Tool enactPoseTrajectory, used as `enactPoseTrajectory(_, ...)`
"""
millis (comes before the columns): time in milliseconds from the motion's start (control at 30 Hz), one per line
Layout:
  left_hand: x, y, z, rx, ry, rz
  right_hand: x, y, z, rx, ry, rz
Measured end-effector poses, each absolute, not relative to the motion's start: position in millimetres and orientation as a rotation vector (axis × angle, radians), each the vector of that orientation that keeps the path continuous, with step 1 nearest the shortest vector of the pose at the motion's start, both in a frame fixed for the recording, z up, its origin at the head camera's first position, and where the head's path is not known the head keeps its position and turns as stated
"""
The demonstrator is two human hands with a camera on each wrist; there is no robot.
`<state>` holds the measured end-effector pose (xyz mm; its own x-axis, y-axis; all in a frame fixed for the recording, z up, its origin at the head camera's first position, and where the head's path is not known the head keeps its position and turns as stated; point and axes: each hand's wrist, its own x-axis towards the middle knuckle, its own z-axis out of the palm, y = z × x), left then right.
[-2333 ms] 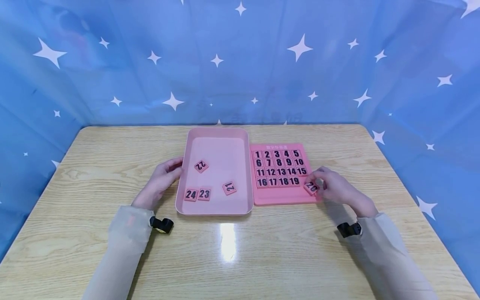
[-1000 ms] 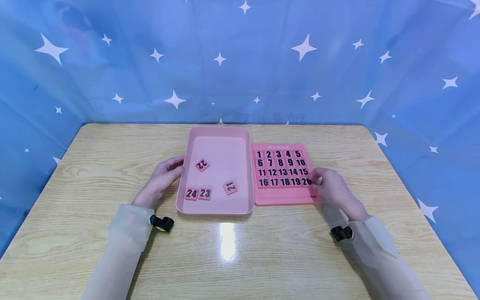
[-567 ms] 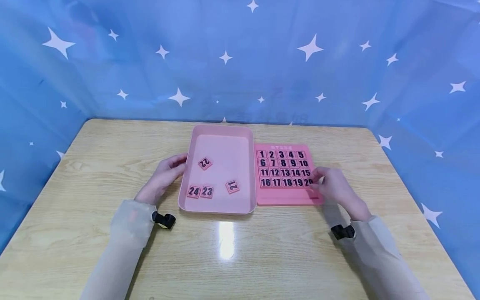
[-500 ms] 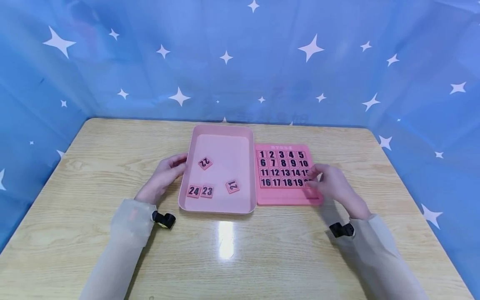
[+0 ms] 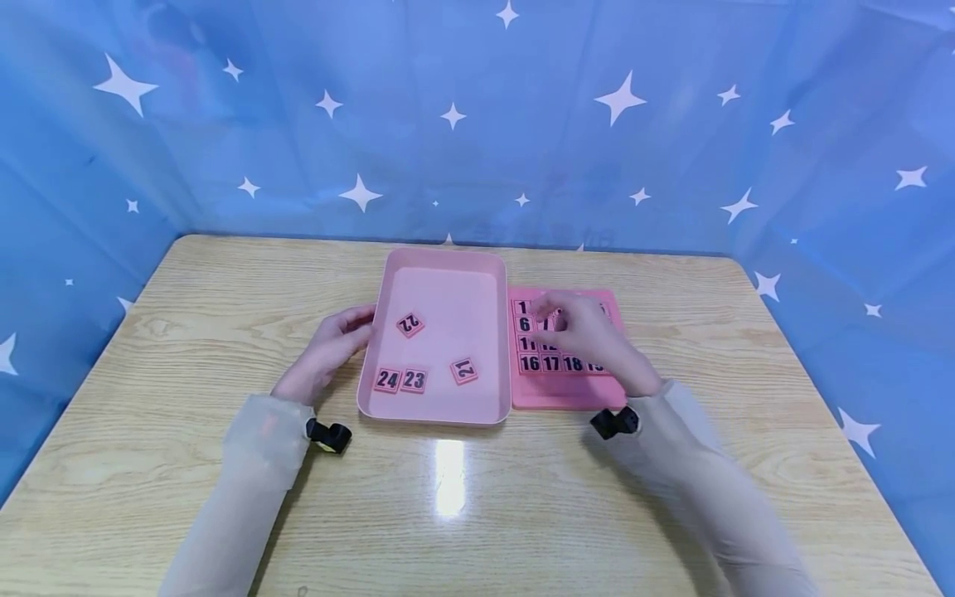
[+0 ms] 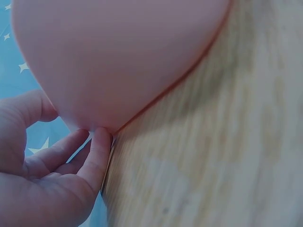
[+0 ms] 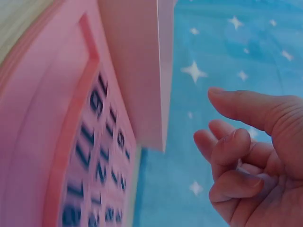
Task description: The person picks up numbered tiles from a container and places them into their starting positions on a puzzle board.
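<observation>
My left hand rests against the left side of a pink tray. Its fingertips touch the wall in the left wrist view. Inside the tray lie number tiles 22, 24, 23 and 21. My right hand hovers over a pink number board, its thumb and fingers apart with nothing between them. Rows of number tiles fill most of the board, and the hand covers many of them in the head view. A bare strip runs along the board's near side.
The tray and board stand side by side on a wooden table. A blue curtain with white stars hangs behind and at both sides. Each sleeve carries a black wrist camera, one at the left cuff.
My right hand set tile 20 at the right end of the fourth row, let go of it and moved left over the board. The left hand has stayed at the tray.
</observation>
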<state>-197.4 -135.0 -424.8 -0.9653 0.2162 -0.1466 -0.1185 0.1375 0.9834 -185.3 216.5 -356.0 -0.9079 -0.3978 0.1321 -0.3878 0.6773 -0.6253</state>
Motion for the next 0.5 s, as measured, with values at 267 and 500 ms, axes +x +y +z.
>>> enactPoseTrajectory(267, -198, -134, -426, 0.091, 2.160, 1.899, -192, 177, -370, -0.769, 2.660, -1.160)
enactPoseTrajectory(500, -197, -134, -424, 0.082, 2.167, 1.888, -190, 155, -378, -0.777, 2.605, -0.998)
